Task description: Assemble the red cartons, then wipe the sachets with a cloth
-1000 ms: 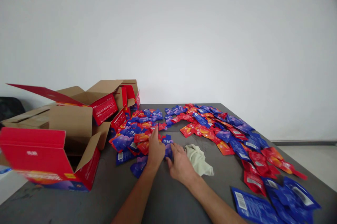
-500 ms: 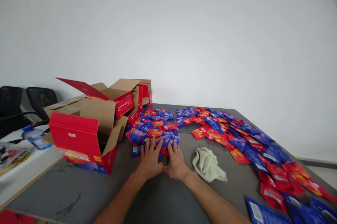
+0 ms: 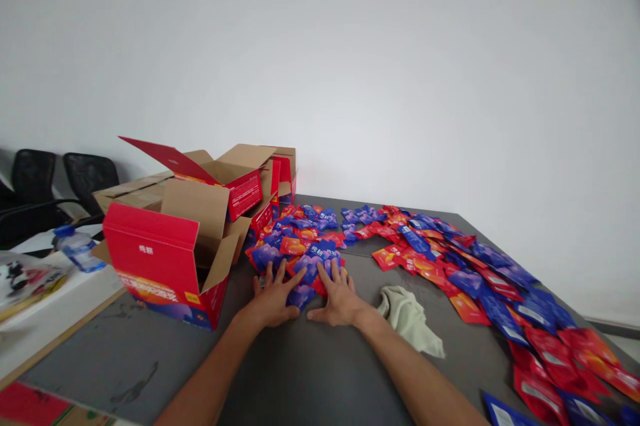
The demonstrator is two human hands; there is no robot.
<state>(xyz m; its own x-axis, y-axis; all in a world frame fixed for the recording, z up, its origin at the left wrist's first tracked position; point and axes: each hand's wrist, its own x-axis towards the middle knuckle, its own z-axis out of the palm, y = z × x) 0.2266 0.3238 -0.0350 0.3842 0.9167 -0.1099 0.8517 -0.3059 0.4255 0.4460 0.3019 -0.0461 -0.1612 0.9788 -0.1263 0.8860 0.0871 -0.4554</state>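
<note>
A heap of blue and red packets (image 3: pixel 305 239) lies on the dark grey table (image 3: pixel 320 366), in the middle of the view. My left hand (image 3: pixel 274 298) rests palm down at the heap's near left edge, fingers spread on the packets. Beside it, my right hand (image 3: pixel 336 298) touches the near right edge of the same heap, its fingers also spread. A small gap separates the two thumbs, and blue packets show between the hands. Neither hand grips a packet.
Open red cartons (image 3: pixel 155 256) with brown flaps stand at the left. A pale green cloth (image 3: pixel 413 323) lies right of my right hand. More packets (image 3: pixel 465 279) stretch along the table's right side. A plastic bottle (image 3: pixel 80 249) and black chairs (image 3: pixel 90 176) are at the far left.
My hands have moved apart, the thumbs no longer meeting, and the fingers are spread wider. The whole view has shifted slightly, with the cartons now a little further right.
</note>
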